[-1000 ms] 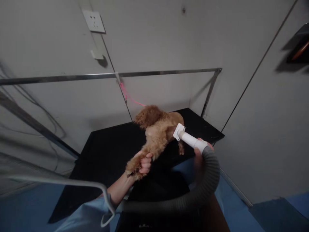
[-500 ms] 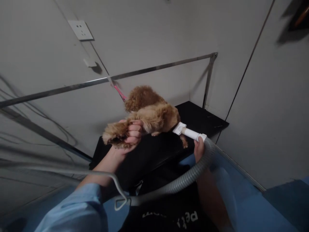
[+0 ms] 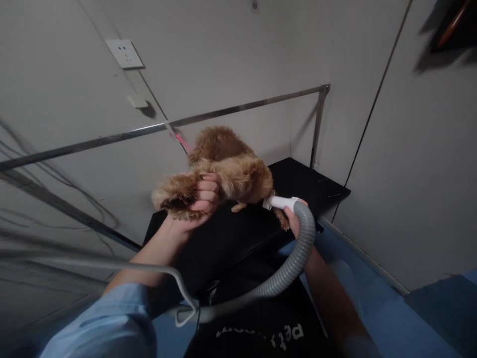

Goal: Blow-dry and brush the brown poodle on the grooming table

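Observation:
A curly brown dog [image 3: 219,144] is on a black table [image 3: 298,174]. My left hand [image 3: 204,196] is wrapped round one of its furry legs, which is raised toward the left; the paw [image 3: 175,199] sticks out past my fingers, dark underneath. On the right, my right hand [image 3: 293,221] grips the white dryer nozzle [image 3: 281,202] where it joins a ribbed grey hose [image 3: 305,233]. The nozzle's flat tip is at the dog's lower rear, close to a hind foot; whether it touches the coat I cannot tell.
A metal rail [image 3: 246,107] runs behind the dog, with a pink strap [image 3: 182,142] leading from it to the dog. A bent grey rod [image 3: 179,283] crosses in front, by the hose. A wall socket [image 3: 125,53] is at upper left, and cables hang below.
The nozzle in my right hand has turned and shifted slightly left and lower, and the hose now bends nearer to the camera. My left hand keeps its hold on the leg.

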